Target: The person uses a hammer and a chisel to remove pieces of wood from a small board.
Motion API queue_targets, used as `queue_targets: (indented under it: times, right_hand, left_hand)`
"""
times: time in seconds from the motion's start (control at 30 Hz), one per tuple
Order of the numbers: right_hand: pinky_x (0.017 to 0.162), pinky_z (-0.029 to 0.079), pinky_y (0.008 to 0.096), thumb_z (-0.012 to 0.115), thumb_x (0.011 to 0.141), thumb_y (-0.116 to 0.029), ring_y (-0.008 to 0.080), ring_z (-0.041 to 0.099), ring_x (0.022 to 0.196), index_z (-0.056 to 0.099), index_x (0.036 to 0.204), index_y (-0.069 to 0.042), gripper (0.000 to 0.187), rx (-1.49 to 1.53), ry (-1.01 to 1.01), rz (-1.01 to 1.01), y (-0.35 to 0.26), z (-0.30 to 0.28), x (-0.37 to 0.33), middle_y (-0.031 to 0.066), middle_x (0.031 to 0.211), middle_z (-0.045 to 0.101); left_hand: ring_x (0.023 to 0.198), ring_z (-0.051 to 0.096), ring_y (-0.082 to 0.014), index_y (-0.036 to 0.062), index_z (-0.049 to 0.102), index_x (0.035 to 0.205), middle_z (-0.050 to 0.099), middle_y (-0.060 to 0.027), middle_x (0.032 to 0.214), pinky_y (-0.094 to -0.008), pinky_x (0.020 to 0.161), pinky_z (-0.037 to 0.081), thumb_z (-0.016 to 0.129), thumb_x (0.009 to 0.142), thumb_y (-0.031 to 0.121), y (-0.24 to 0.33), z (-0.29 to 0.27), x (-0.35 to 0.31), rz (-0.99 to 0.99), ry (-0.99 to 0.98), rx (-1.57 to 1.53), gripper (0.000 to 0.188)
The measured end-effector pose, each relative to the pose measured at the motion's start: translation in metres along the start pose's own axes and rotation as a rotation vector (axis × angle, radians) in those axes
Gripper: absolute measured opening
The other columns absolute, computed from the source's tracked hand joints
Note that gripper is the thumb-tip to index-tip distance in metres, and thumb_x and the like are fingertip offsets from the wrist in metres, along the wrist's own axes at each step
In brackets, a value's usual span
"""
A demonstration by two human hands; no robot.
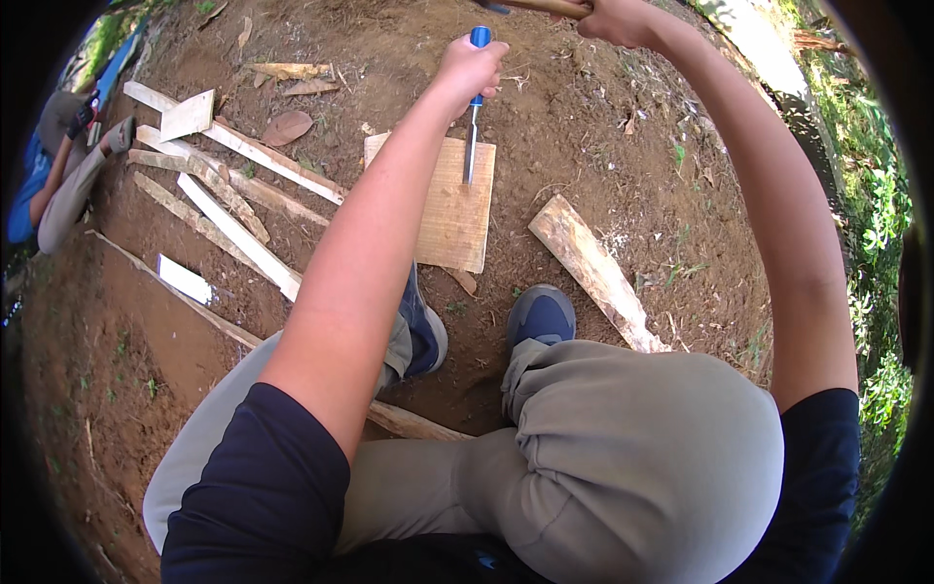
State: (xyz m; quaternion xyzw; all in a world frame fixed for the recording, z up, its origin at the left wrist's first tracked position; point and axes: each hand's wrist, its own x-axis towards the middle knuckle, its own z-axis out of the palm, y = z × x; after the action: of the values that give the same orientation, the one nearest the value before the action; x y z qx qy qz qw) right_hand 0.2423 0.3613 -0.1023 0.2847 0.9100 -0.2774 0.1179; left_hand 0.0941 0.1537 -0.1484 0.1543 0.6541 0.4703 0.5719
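A blue-handled chisel (474,107) is gripped upright by the left hand (470,66) with its tip on the flat wooden board (453,206), steadying it on the dirt ground (584,136), while a wooden handle (545,7) is clasped in the raised right hand (615,19), seemingly for striking.

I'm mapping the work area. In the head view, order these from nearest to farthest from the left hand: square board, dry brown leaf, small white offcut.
1. Square board, just below the left hand.
2. Dry brown leaf, off to the left.
3. Small white offcut, far lower left.

One head-worn fisheye view looks steeply down from above the person's lap, close over the bent knees (623,457) and shoes, facing the bare dirt ground (584,127) ahead; edges bow toward the dark round rim, with grass far right
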Motion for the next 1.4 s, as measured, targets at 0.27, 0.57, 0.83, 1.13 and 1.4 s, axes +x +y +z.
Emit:
queue_targets:
  times: [0.27, 0.57, 0.83, 1.13, 1.4]
  right_hand:
    - [0.066, 0.054, 0.0427, 0.066, 0.074, -0.012, 0.0285, 0.068, 0.072, 0.078, 0.108, -0.017, 0.036, 0.07, -0.006, 0.046, 0.006, 0.001, -0.005, 0.0134, 0.08, 0.073]
    - [0.073, 0.055, 0.0422, 0.067, 0.075, -0.011, 0.0276, 0.07, 0.079, 0.078, 0.111, -0.015, 0.039, 0.036, -0.085, -0.056, 0.0, 0.007, -0.016, 0.0166, 0.083, 0.074]
    - [0.07, 0.054, 0.0427, 0.067, 0.073, -0.01, 0.0277, 0.069, 0.076, 0.077, 0.103, -0.012, 0.032, 0.049, 0.012, -0.067, 0.002, 0.003, -0.009, 0.0159, 0.077, 0.072]
    - [0.073, 0.056, 0.0436, 0.064, 0.073, -0.009, 0.0281, 0.071, 0.081, 0.078, 0.108, -0.016, 0.038, 0.116, 0.093, 0.001, -0.011, 0.004, -0.015, 0.0159, 0.084, 0.074]
    - [0.075, 0.057, 0.044, 0.063, 0.074, -0.008, 0.0318, 0.072, 0.082, 0.079, 0.113, -0.018, 0.043, -0.092, -0.023, -0.001, -0.011, 0.002, -0.02, 0.0183, 0.085, 0.074]
  left_hand:
    - [0.05, 0.038, -0.0025, 0.0125, 0.045, 0.095, 0.045, 0.0058, 0.067, -0.0225, 0.043, 0.03, 0.063, 0.1, 0.015, -0.003, 0.0, -0.001, 0.002, -0.053, -0.019, 0.02]
    - [0.052, 0.039, -0.0032, 0.0115, 0.046, 0.092, 0.046, 0.0047, 0.069, -0.0231, 0.043, 0.033, 0.064, 0.099, 0.015, -0.003, 0.002, -0.003, 0.01, -0.035, 0.003, 0.019]
    - [0.052, 0.039, -0.0028, 0.0112, 0.044, 0.093, 0.045, 0.0047, 0.068, -0.0224, 0.043, 0.032, 0.063, 0.1, 0.015, -0.006, -0.002, -0.004, -0.014, -0.019, -0.001, 0.02]
    - [0.051, 0.038, -0.0027, 0.0116, 0.043, 0.094, 0.044, 0.005, 0.067, -0.0221, 0.043, 0.032, 0.063, 0.1, 0.015, -0.003, -0.001, -0.007, 0.005, -0.049, -0.005, 0.022]
    - [0.05, 0.039, -0.0029, 0.0118, 0.042, 0.094, 0.045, 0.005, 0.067, -0.0223, 0.042, 0.032, 0.063, 0.1, 0.015, -0.005, 0.0, -0.008, -0.015, -0.034, -0.001, 0.022]
